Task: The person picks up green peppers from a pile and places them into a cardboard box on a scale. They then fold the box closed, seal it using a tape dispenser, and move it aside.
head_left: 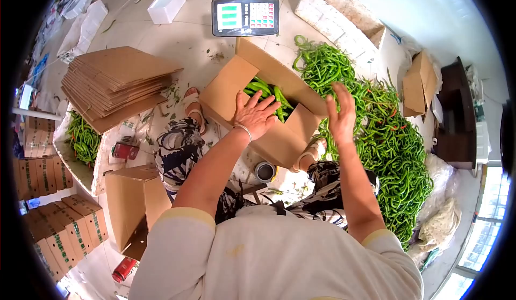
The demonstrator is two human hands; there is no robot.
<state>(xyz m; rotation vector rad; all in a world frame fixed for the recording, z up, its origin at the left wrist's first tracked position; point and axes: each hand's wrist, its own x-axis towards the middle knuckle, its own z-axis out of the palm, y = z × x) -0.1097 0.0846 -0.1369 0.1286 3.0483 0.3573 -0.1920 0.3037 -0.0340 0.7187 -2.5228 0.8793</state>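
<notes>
A cardboard box (217, 93) with raised flaps stands between my feet, and green chili peppers (283, 97) show inside it. My left hand (256, 116) is spread over the box opening, palm down, fingertips at the peppers; a bracelet circles that wrist. To the right, my right hand (341, 114) is raised beside the box's right flap with its fingers apart and nothing in it. Beyond this hand lies a large heap of green peppers (392, 155) on the floor, a few of them red. Part of the box's contents is hidden under my left hand.
A scale display (245, 17) stands beyond the box. Flattened cardboard (115, 80) is stacked at left, above a foam tub of peppers (83, 139). Packed cartons (67, 230) and an open carton (129, 203) are lower left. A long foam box (338, 12) lies at upper right.
</notes>
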